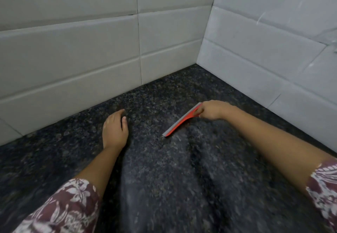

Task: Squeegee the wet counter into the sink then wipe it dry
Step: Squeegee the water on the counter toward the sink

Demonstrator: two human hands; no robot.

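Observation:
A red squeegee (179, 121) with a grey rubber blade lies slanted on the dark speckled granite counter (164, 178), its blade edge down on the stone. My right hand (212, 110) grips its handle at the upper right end. My left hand (114, 128) rests flat on the counter to the left of the squeegee, fingers relaxed and apart from the tool. Pale streaks on the counter run toward me from the blade. No sink or cloth is in view.
White tiled walls (91, 59) meet in a corner (198, 63) behind the counter, closing it off at the back and right. Both forearms wear patterned maroon sleeves (62, 209).

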